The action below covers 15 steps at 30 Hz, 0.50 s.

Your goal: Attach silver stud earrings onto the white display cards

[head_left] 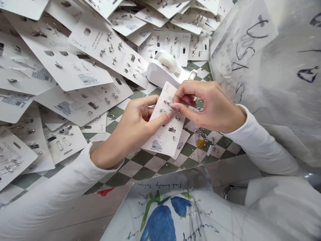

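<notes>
My left hand (135, 125) grips a white earring card (160, 135) by its left edge, thumb pressed on the face. Small silver studs and clasps dot this card, and a barcode label is near its lower end. Over the card's upper right side, my right hand (210, 105) has thumb and index finger closed in a pinch at the studs; whatever sits between the fingertips is too small to make out. Another card (183, 142) lies partly hidden beneath the held one. Loose silver jewellery pieces (201, 133) and a small yellow piece (200, 144) lie to the right.
A white tape dispenser (154, 72) stands just behind the held card. Overlapping earring cards (94, 40) cover the left and back of the checkered tabletop (142, 157). A large clear plastic bag with black handwriting (271, 73) bulges at the right. The table's front edge is close to my lap.
</notes>
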### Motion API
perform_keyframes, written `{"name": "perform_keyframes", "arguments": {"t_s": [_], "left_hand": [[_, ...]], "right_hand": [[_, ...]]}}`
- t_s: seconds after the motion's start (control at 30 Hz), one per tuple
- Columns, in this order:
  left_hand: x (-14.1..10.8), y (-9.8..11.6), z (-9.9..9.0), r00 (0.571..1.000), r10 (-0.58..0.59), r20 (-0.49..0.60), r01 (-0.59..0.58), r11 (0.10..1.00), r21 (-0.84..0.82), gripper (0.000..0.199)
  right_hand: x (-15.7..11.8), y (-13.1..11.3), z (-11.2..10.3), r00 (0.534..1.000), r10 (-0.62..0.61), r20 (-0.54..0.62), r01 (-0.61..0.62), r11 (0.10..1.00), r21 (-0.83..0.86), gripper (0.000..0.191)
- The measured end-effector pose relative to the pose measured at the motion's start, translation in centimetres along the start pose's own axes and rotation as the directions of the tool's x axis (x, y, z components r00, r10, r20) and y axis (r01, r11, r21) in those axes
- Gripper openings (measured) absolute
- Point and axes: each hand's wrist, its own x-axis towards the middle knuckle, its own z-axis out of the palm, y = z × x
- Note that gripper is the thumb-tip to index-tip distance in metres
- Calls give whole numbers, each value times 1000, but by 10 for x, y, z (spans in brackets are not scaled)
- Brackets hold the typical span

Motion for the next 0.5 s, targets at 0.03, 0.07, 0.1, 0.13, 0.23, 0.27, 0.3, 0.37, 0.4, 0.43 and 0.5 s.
{"name": "perform_keyframes", "arguments": {"t_s": [0.03,0.07,0.1,0.13,0.23,0.27,0.3,0.37,0.4,0.43,0.5], "left_hand": [[0,0,0,1000,5,-1,-5,1000,-3,15],[0,-1,0,1000,7,-2,-7,1000,-4,15],[0,-1,0,1000,6,-2,-6,1000,-5,14],[0,-1,0,1000,3,1,-3,1000,-4,14],[1,-2,0,1000,19,9,-19,1000,11,14],[1,-3,-1,999,35,8,-35,999,20,15],[1,-3,-1,999,51,2,-51,998,32,19],[2,-4,-1,997,75,-11,-74,995,61,26],[3,-5,-2,996,84,-15,-83,994,77,28],[3,-6,-2,996,93,-14,-92,992,90,27],[4,-7,-4,994,112,-1,-111,988,107,22]], "right_hand": [[0,0,1,1000,-1,-9,1,1000,-13,18],[0,-1,1,1000,-2,-15,1,1000,-23,19],[0,-2,2,1000,-1,-19,1,1000,-30,20],[0,-2,3,1000,2,-20,-3,999,-38,20],[-1,-1,4,999,-39,-34,36,997,-74,20],[-1,0,4,997,-69,-35,65,994,-92,19],[-1,2,4,994,-103,-32,99,989,-112,18],[-2,4,4,990,-143,-15,139,978,-153,16],[-2,4,4,989,-147,-3,144,975,-170,16],[-2,4,4,989,-146,3,144,972,-187,16],[-2,2,4,990,-141,0,137,965,-222,17]]}}
